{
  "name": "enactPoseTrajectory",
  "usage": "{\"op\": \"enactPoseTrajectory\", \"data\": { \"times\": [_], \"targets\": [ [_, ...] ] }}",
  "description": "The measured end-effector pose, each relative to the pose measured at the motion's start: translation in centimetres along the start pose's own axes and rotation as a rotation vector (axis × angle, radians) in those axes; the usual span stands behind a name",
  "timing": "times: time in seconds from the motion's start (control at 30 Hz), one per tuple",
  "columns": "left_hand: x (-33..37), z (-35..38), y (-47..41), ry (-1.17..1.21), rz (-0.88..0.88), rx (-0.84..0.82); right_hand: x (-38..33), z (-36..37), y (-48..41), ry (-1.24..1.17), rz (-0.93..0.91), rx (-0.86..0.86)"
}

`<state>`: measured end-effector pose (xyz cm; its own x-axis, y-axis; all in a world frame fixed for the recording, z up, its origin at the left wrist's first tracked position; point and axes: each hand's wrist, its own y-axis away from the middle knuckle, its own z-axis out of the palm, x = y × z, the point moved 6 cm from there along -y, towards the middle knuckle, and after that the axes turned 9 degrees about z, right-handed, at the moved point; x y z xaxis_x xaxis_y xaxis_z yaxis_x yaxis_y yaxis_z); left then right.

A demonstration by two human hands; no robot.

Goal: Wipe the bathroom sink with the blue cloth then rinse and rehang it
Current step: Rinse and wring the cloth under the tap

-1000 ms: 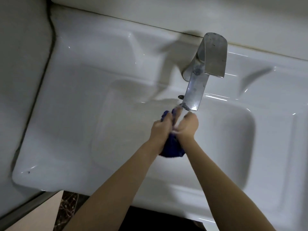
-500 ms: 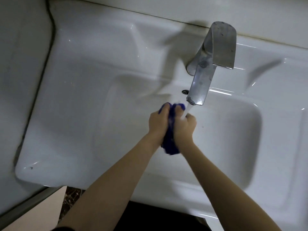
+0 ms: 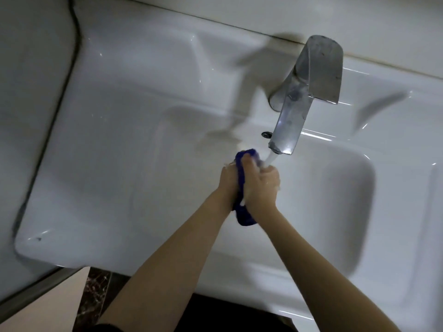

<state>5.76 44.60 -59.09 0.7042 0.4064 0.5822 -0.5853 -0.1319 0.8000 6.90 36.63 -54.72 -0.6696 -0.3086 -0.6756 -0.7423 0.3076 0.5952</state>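
The cloth (image 3: pixel 245 218) was bunched between both hands over the basin of the sink (image 3: pixel 119 164), with the left hand (image 3: pixel 229 185) and the right hand (image 3: pixel 261 185) each curled tight round it. The tap (image 3: pixel 309 92) stood at one o'clock from them, and its water (image 3: pixel 269 160) landed mostly on the right knuckles. A good rinse probably called for nudging the cloth toward one o'clock, loosening the wad under the flow, then squeezing it firmly.

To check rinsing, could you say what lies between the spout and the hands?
A short stream of water, reaching the right hand; head view shows it.
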Motion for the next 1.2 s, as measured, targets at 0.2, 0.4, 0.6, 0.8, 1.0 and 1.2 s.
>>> {"op": "enactPoseTrajectory", "data": {
  "times": [0.2,0.4,0.6,0.8,1.0,1.2],
  "targets": [
    [-1.9,-0.2,1.7,-0.153,-0.015,0.002,1.3,-2.1,-4.0,-0.029,0.093,0.08],
    [-2.0,-0.8,0.8,0.087,-0.093,-0.047,0.9,0.9,1.2,0.116,-0.15,-0.046],
    [-3.0,-0.8,1.4,-0.062,-0.068,-0.003,2.5,-1.5,-3.9,0.044,0.074,0.069],
    [-2.8,-0.6,0.0,0.162,-0.068,0.0,0.3,0.7,-0.2,0.213,-0.176,-0.062],
    [-2.4,0.1,0.5,-0.04,-0.057,0.001,2.9,-2.0,-3.6,-0.045,0.09,0.082],
    [-4.5,-0.8,-0.3,0.129,-0.13,0.0,1.4,0.1,-1.2,0.145,-0.044,-0.009]
  ]
}}
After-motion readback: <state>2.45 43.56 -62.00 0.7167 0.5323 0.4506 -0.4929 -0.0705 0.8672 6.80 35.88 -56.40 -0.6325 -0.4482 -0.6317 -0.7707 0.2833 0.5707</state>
